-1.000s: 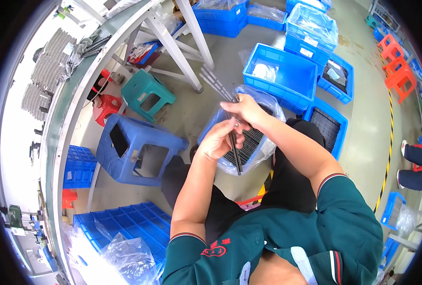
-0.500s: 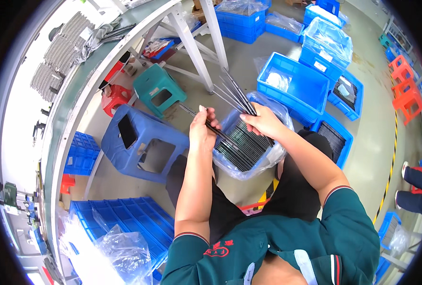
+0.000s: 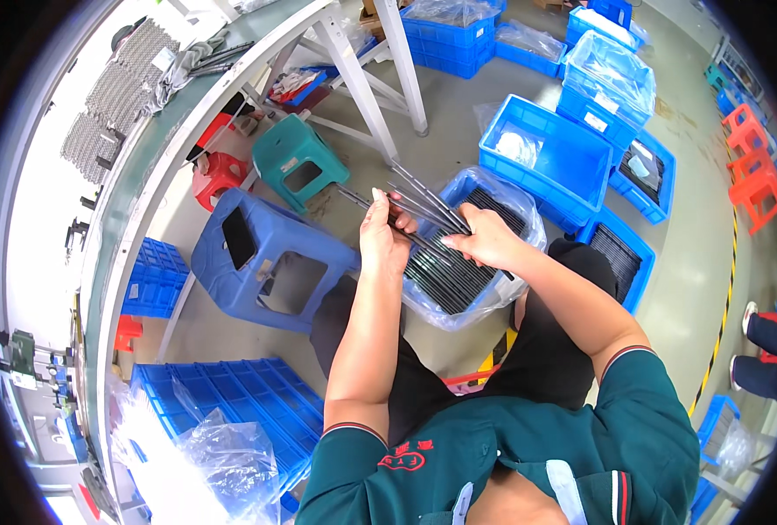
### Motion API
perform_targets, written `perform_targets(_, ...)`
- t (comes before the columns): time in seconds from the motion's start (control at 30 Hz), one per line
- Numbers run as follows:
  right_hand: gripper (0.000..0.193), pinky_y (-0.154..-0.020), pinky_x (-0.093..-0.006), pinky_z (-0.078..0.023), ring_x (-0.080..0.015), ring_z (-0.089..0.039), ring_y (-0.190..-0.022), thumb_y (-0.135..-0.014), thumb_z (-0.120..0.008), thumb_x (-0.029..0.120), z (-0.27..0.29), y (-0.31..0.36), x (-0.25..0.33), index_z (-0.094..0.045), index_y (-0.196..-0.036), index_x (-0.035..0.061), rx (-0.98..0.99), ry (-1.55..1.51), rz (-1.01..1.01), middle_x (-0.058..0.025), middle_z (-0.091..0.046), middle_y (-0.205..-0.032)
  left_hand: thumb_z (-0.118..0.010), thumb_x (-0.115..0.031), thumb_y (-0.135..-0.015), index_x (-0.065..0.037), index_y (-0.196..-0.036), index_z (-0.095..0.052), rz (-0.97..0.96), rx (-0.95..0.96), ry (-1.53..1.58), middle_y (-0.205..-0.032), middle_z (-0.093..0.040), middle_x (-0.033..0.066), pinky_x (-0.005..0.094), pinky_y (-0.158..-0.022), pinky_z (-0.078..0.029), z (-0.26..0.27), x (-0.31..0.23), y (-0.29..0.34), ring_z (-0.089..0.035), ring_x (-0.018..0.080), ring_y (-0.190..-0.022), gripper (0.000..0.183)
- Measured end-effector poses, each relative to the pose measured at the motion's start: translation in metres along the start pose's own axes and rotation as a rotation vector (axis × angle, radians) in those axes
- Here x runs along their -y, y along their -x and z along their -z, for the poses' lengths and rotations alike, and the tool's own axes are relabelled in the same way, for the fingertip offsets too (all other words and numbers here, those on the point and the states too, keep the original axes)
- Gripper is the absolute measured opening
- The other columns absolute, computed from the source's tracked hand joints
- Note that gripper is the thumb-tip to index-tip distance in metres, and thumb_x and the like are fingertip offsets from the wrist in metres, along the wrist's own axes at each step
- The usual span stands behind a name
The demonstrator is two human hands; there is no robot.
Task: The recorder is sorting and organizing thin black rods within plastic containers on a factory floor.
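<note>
1. Currently, both hands hold rods over a blue crate [image 3: 461,186] between the person's knees; take this crate as the clock's centre, with 12 at the top of the view.
2. The left hand [image 3: 386,229] lies between 9 and 10 o'clock, fingers curled loosely round a few thin dark rods [image 3: 353,197]. These slant from upper left to lower right, their lower part over the crate; whether they touch the rods below, I cannot tell.
3. The right hand [image 3: 491,236], over the crate's right side, is closed on a fanned bundle [image 3: 435,201] of similar rods, whose free ends point from it between 10 and 11 o'clock, near the left hand.
4. Under both hands, the crate holds many dark rods [image 3: 448,282] side by side, with a clear plastic liner [image 3: 533,229] draped over its rim.
5. At 1 o'clock stands a larger blue crate [image 3: 572,162] with a clear bag [image 3: 518,149] inside; at 3, a shallow crate full of dark rods [image 3: 616,249].
6. At 9 o'clock is a blue stool [image 3: 297,245] with a black phone [image 3: 239,236] lying on it; at 10, a teal stool [image 3: 283,140] and, farther out, a long green worktop [image 3: 148,131].
7. At 8 o'clock, a clear plastic bag [image 3: 231,464] rests against a ribbed blue crate [image 3: 257,394].
</note>
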State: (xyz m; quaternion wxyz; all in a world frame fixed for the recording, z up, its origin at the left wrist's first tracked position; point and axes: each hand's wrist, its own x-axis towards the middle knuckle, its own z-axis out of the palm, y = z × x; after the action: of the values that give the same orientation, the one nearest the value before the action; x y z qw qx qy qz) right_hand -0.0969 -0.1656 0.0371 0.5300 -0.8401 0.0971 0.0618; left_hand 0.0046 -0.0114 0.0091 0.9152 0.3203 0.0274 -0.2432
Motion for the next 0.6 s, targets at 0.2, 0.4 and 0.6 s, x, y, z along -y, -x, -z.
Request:
perform_targets(0.2, 0.028, -0.039, -0.0229, -0.039, -0.009, -0.049, -0.044, -0.085, -0.062, 0.025, 0.003, 0.001, 0.003, -0.051, -0.09, -0.0003, 0.025, -0.114, -0.046, -0.0038, -0.053, -0.057, -0.058, -0.031, -0.09, -0.005, -0.08, -0.057, -0.048, -0.004, -0.08, -0.066, -0.044, 0.0005, 0.0249, -0.05, -0.033, 0.0, 0.0, -0.001, -0.038, 0.011, -0.055, 0.028)
perform_targets(0.4, 0.021, -0.036, -0.0202, -0.033, -0.0065, -0.044, -0.041, -0.089, -0.057, 0.023, 0.005, -0.001, 0.002, -0.047, -0.08, 0.0066, 0.189, -0.551, -0.101, -0.0013, -0.051, -0.057, -0.056, -0.033, -0.091, -0.004, -0.082, -0.058, -0.008, 0.022, -0.211, -0.064, -0.041, -0.0009, 0.0227, -0.047, -0.03, -0.008, 0.001, 0.006, -0.035, 0.0091, -0.053, 0.031)
perform_targets(0.6, 0.024, -0.034, -0.0222, -0.032, -0.0079, -0.041, -0.038, -0.087, -0.06, 0.023, -0.007, -0.003, -0.003, -0.046, -0.076, 0.0068, 0.155, -0.638, -0.124, -0.0029, -0.049, -0.056, -0.055, -0.033, -0.092, -0.005, -0.08, -0.057, -0.066, 0.108, -0.17, -0.062, -0.037, -0.002, 0.0212, -0.046, -0.028, -0.01, 0.004, 0.004, -0.032, 0.0074, -0.051, 0.03)
